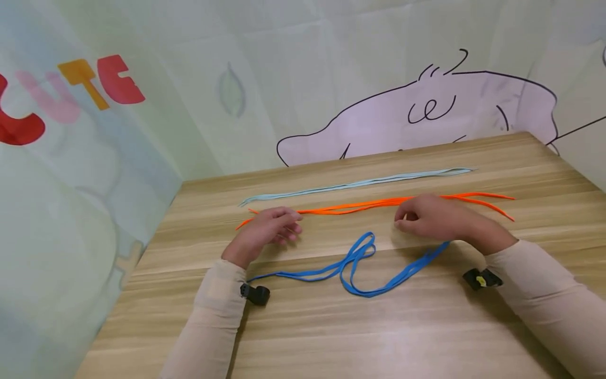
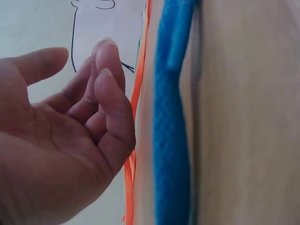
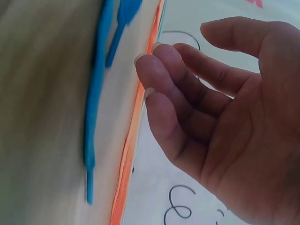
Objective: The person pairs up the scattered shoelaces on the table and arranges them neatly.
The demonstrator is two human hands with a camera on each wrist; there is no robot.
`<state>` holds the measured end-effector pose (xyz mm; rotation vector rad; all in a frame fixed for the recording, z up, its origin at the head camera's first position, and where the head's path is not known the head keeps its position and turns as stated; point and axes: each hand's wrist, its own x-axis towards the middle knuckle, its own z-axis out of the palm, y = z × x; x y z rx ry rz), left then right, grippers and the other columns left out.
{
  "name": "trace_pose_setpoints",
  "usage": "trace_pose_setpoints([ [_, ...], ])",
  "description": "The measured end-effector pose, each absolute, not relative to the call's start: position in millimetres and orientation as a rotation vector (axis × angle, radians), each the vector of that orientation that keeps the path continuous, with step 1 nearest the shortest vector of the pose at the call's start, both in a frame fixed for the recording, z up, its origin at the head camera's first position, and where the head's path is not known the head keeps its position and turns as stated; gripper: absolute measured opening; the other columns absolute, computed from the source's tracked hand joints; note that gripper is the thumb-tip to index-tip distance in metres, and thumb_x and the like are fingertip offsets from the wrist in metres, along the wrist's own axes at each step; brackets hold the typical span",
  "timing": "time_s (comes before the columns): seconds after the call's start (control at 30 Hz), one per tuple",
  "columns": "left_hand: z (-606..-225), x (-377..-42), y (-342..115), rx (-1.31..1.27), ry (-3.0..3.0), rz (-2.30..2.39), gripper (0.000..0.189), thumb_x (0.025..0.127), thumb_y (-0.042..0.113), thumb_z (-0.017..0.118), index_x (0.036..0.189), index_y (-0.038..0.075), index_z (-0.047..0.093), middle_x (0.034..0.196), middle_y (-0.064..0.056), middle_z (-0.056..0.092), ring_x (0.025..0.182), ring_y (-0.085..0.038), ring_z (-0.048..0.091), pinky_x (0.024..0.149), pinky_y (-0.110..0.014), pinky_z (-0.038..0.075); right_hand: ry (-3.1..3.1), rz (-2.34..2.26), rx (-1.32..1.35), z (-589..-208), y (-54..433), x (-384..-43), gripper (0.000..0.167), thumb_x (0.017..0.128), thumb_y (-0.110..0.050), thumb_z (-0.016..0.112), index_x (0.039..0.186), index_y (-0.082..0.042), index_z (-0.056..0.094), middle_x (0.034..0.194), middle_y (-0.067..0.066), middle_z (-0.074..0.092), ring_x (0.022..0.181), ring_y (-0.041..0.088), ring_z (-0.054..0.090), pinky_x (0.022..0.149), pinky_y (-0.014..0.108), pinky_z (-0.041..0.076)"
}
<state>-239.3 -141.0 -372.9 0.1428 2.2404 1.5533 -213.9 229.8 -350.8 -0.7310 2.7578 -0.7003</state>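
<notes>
A blue shoelace [image 1: 376,291] lies in loose loops on the table, nearest the person. Behind it an orange shoelace [image 1: 347,209] stretches across in several strands, split at both ends. My left hand [image 1: 268,231] hovers near the orange lace's left end, fingers loosely bent and holding nothing; its palm and curved fingers show in the left wrist view. My right hand [image 1: 433,217] is over the right part of the orange lace and hides some of it. In the right wrist view a gap separates that thumb from the bent fingers, with no lace between them.
A pale blue shoelace [image 1: 355,184] lies stretched out farther back on the wooden table [image 1: 307,337]. A printed cloth [image 1: 199,95] hangs behind and to the left of the table. Small black wrist cameras [image 1: 255,295] sit on both sleeves.
</notes>
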Motion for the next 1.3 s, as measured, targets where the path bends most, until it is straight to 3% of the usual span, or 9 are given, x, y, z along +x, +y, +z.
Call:
trace_pose_setpoints([
  [0.17,-373.0,-235.8,-136.0,0.233,2.207,1.515,0.035,0.098,0.03,0.065,0.116,0.0,0.065,0.105,-0.014,0.069,0.087,-0.027,0.068,0.074,-0.033,0.055,2.726,-0.667,-0.783,-352.6,217.4,-209.6,0.015,0.099,-0.024,0.063,0.107,-0.014,0.071,0.081,-0.006,0.063,0.071,0.014,0.055,0.066,0.033,0.047],
  [0.6,-369.8,-227.9,-125.0,0.36,2.157,1.481,0.035,0.1,0.027,0.062,0.124,0.001,0.062,0.104,-0.015,0.068,0.086,-0.027,0.069,0.072,-0.035,0.058,2.623,-0.723,-0.95,-361.4,190.0,-201.6,0.04,0.097,-0.018,0.065,0.135,-0.005,0.06,0.087,-0.008,0.063,0.077,0.012,0.057,0.07,0.031,0.051],
  [0.7,-371.0,-225.4,-121.8,0.371,2.15,1.463,0.034,0.1,0.028,0.063,0.123,0.003,0.063,0.105,-0.015,0.069,0.087,-0.028,0.069,0.073,-0.036,0.058,2.652,-0.656,-1.058,-364.7,185.3,-195.6,0.039,0.096,-0.018,0.065,0.134,-0.008,0.063,0.09,-0.007,0.059,0.076,0.01,0.054,0.069,0.029,0.049],
  [0.83,-374.7,-224.3,-116.0,0.414,2.135,1.429,0.034,0.1,0.031,0.062,0.123,0.006,0.064,0.105,-0.014,0.069,0.088,-0.028,0.069,0.074,-0.037,0.059,2.68,-0.599,-1.181,-367.9,182.5,-186.2,0.029,0.095,-0.019,0.066,0.122,-0.012,0.072,0.098,-0.003,0.058,0.077,0.009,0.052,0.068,0.026,0.047],
  [1.03,-374.7,-223.0,-110.0,0.456,2.136,1.399,0.034,0.102,0.032,0.06,0.124,0.007,0.064,0.105,-0.013,0.068,0.089,-0.028,0.069,0.075,-0.039,0.059,2.681,-0.6,-1.196,-368.9,181.4,-181.0,0.021,0.094,-0.019,0.067,0.113,-0.012,0.075,0.106,-0.001,0.06,0.082,0.009,0.056,0.072,0.027,0.05],
  [1.3,-372.9,-221.0,-105.3,0.452,2.117,1.376,0.037,0.102,0.034,0.06,0.125,0.004,0.063,0.104,-0.014,0.068,0.087,-0.029,0.069,0.074,-0.039,0.059,2.694,-0.528,-1.179,-367.0,177.2,-181.4,0.03,0.093,-0.021,0.067,0.123,-0.013,0.069,0.092,-0.005,0.056,0.074,0.008,0.05,0.066,0.027,0.046],
])
